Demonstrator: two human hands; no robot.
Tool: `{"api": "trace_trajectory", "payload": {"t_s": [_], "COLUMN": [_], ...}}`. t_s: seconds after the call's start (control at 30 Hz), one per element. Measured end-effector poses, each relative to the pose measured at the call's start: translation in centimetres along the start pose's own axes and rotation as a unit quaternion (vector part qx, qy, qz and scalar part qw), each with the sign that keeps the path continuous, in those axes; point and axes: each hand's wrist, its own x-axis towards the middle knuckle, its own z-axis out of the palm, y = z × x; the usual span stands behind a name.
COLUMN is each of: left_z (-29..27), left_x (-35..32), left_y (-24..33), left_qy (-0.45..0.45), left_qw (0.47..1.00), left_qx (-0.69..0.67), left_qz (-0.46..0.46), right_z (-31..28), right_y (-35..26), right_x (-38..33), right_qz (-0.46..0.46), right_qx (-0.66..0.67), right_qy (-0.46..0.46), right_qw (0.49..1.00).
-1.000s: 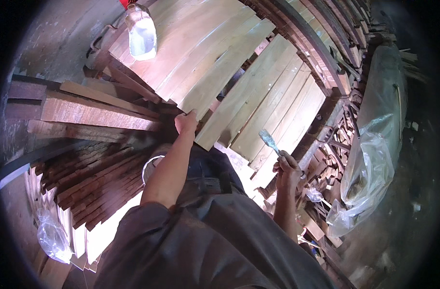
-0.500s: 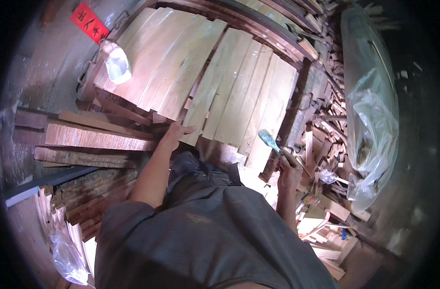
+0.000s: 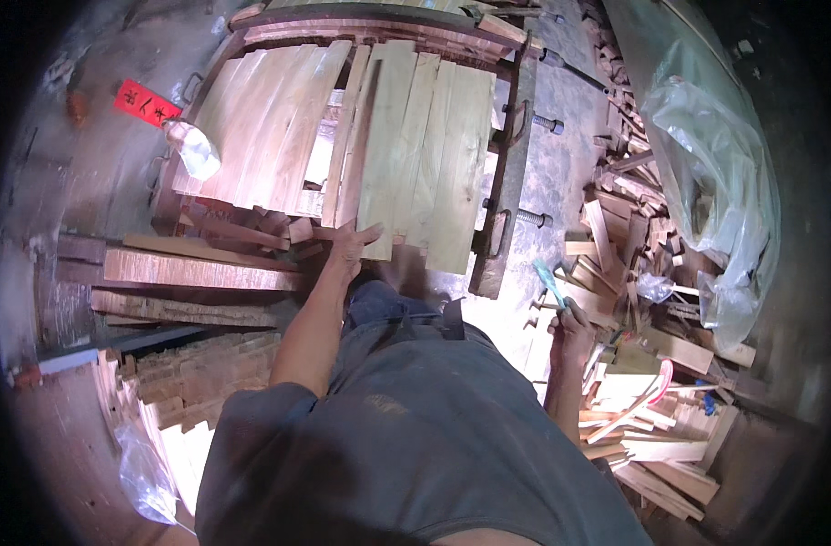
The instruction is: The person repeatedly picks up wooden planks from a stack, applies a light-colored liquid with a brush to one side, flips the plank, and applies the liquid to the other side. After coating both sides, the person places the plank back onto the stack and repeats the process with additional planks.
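Several pale wooden boards (image 3: 279, 118) lie side by side in two groups on a low frame in front of me. Between them is a gap, with a narrow board (image 3: 353, 150) along its right side, apparently tilted onto its edge. My left hand (image 3: 350, 247) is closed at the near end of this narrow board, thumb and forefinger around it. Off to the right, away from the boards, my right hand (image 3: 572, 329) is closed round the handle of a brush (image 3: 549, 280) with teal bristles. The fingers partly hide its handle.
A metal rail (image 3: 506, 182) with bolts and springs borders the boards on the right. Beyond it lie wood offcuts (image 3: 616, 218) and a clear plastic sheet (image 3: 707, 164). Thick timbers (image 3: 197, 267) lie at left, below a bright lamp (image 3: 197, 153) and a red paper strip (image 3: 145, 102).
The view has shifted, so the boards look straighter and the right rail shows. The gap between the groups has widened, and the board at my left hand has tilted. The brush is farther from the boards.
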Motion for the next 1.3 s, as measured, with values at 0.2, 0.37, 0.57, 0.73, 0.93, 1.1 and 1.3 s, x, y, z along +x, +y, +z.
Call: {"api": "trace_trajectory", "payload": {"t_s": [0.2,0.37,0.57,0.73,0.93,1.1,1.3], "left_z": [-1.4,-1.3,-5.8,-1.3,-0.7,-5.7,-1.9], "left_x": [7.1,14.6,30.9,31.7,33.6,33.9,24.8], "left_y": [-1.6,3.9,4.3,7.1,6.6,3.7,3.3], "left_qy": [0.136,0.237,0.289,0.321,0.334,0.225,0.281], "left_qw": [0.863,0.825,0.850,0.824,0.804,0.843,0.899], "left_qx": [0.485,0.500,0.426,0.463,0.483,0.475,0.320], "left_qz": [-0.018,0.119,0.115,0.066,0.095,0.111,0.105], "right_z": [-4.0,-3.5,-1.9,0.4,2.6,7.3,11.2], "right_y": [-0.8,-1.5,-2.9,-5.4,-4.4,-7.3,-11.1], "right_x": [3.5,4.7,6.0,6.9,9.6,14.1,17.8], "right_qz": [-0.021,-0.007,0.062,0.073,0.104,0.073,0.022], "right_qx": [0.037,-0.067,-0.046,-0.054,-0.134,-0.233,-0.141], "right_qy": [0.029,0.077,0.118,0.160,0.157,0.046,-0.103], "right_qw": [0.999,0.995,0.990,0.983,0.973,0.969,0.984]}}
